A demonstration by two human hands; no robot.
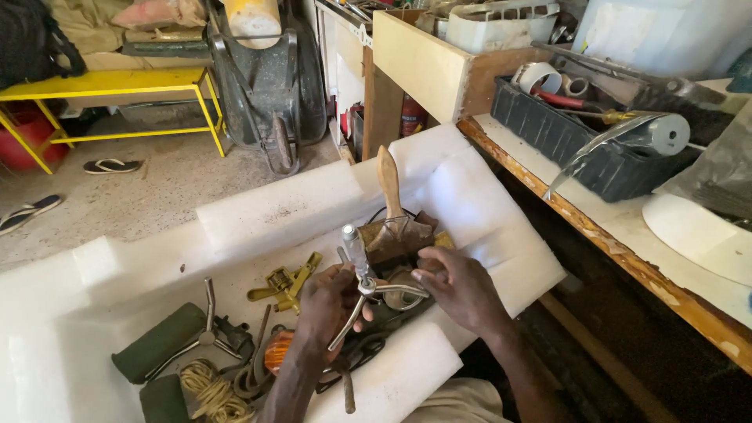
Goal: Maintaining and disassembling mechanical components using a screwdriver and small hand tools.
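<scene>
My left hand (329, 301) grips a silvery metal tool (362, 282) with thin curved arms and an upright cylindrical head, held over a white trough-shaped tray (282, 207). My right hand (462, 286) rests on one of the tool's arms and on a dark metal part (399, 294) beneath it. Just beyond the hands lies a wooden-handled paintbrush (392, 207) with worn bristles, its handle pointing away from me.
Inside the tray lie a yellow clamp (288, 283), a coil of rope (210, 392), green pads (160, 341) and a metal cross-shaped wrench (207, 325). A workbench (627, 235) with a black crate (580, 149) stands right. A wheelbarrow (266, 86) and yellow bench (110, 86) stand behind.
</scene>
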